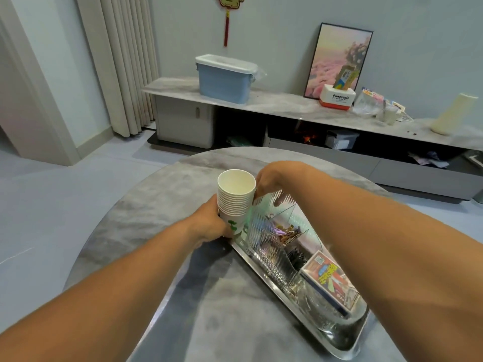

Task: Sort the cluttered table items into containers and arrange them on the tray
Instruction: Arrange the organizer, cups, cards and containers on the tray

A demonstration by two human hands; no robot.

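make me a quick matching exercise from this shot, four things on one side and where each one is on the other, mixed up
Things:
1. stack of paper cups
2. ribbed clear organiser
3. card box
4. blue lidded bin

Places:
A. on the long cabinet by the wall
B. on the tray, under the right hand
C. held by the left hand at the tray's far end
D. at the tray's near end

Pairs: 1-C, 2-B, 3-D, 4-A
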